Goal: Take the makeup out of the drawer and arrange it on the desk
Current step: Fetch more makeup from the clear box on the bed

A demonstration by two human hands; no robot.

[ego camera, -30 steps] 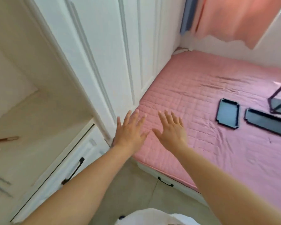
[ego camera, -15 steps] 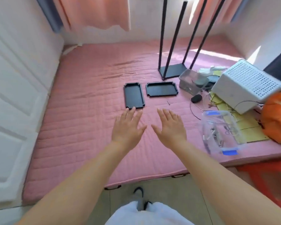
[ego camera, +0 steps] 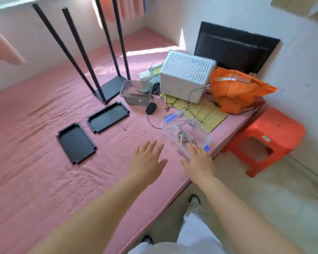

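Observation:
My left hand [ego camera: 148, 160] and my right hand [ego camera: 197, 161] are held out side by side, palms down, fingers straight, over the near part of a pink mattress [ego camera: 35, 162]. Neither holds anything. A clear plastic box [ego camera: 186, 134] with blue clips and small items inside lies just beyond my right fingertips, near the mattress edge; whether the fingers touch it I cannot tell. No drawer or desk is in view.
Two black trays [ego camera: 75, 143] [ego camera: 107, 117] lie on the mattress, with a black four-legged frame [ego camera: 110, 88] behind. Farther right are a grey bin [ego camera: 136, 92], a white perforated box [ego camera: 186, 76], an orange bag [ego camera: 237, 90], cables and a black monitor [ego camera: 235, 46]. An orange stool [ego camera: 270, 138] stands on the floor.
The view has swung right, from the white wardrobe and drawer, across the mattress to its cluttered right end. Both hands stay outstretched and empty.

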